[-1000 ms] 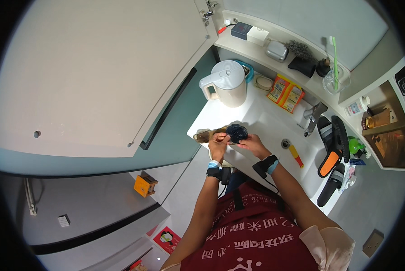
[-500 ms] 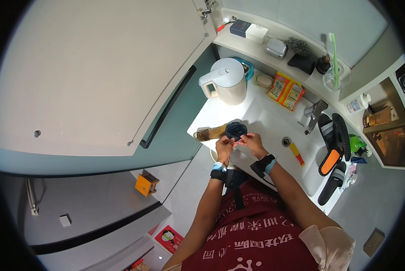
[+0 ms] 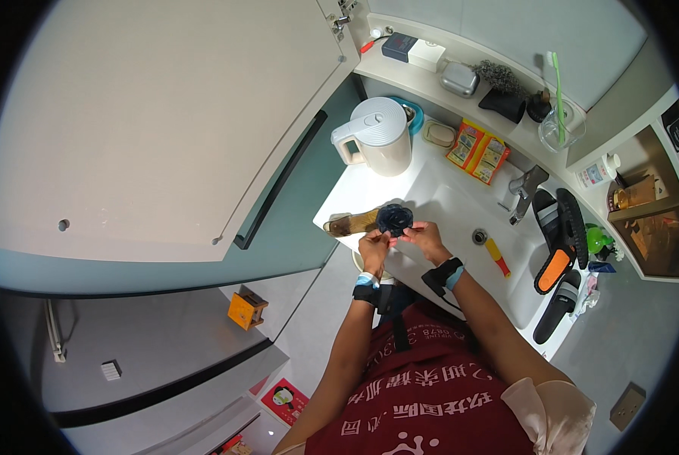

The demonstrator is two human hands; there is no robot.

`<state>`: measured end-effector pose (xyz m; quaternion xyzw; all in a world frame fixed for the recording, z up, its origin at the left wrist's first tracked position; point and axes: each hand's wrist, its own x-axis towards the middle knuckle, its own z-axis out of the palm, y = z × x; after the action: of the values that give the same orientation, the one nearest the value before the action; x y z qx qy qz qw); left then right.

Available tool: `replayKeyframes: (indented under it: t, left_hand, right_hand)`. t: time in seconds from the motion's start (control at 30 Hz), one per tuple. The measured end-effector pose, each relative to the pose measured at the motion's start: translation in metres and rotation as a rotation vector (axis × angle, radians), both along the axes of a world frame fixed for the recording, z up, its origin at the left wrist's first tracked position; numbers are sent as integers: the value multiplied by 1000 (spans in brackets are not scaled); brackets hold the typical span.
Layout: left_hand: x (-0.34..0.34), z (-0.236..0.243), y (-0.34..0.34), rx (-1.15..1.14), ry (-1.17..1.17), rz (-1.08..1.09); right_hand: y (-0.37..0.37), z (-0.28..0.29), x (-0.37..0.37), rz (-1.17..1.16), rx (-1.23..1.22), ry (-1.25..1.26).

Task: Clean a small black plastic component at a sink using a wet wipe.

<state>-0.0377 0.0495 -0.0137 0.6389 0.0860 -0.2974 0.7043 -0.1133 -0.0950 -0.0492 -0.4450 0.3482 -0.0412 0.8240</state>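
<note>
My left hand and my right hand meet over the near left edge of the sink, fingers closed in pinches. Both hold the lower rim of a dark blue, ruffled, flower-like round piece. Left of it, a long brown, see-through-looking strip with a rounded end lies on the white sink ledge. The strip and the ruffled piece touch or are joined; I cannot tell which. My fingertips partly cover the ruffled piece's near side.
A lidded beige jug stands behind my hands, beside a soap dish and a red-yellow packet. The basin holds a yellow-red tool near the drain; the tap is beyond. Black slippers line the right edge. An open cabinet door fills the left.
The ruffled piece looks slightly more spread and round, with its folds facing up. My hands stay at its rim, nearly unmoved.
</note>
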Motion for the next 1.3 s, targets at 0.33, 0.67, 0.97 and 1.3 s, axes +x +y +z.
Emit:
replayKeyframes:
  t: [0.33,0.67,0.97,1.3]
  left_hand:
    - [-11,18,-1,-26,59,-54]
    - [-19,1,7,257,-293,-9]
    - [-19,27,-21,174,66,7]
    - [-15,5,-16,95,101,10]
  right_hand:
    - [-4,23,-2,13,193,93]
    - [-6,24,-6,127,164,74]
    - [-5,27,-10,112,143,99]
    - [-8,32,-17,152,195,3]
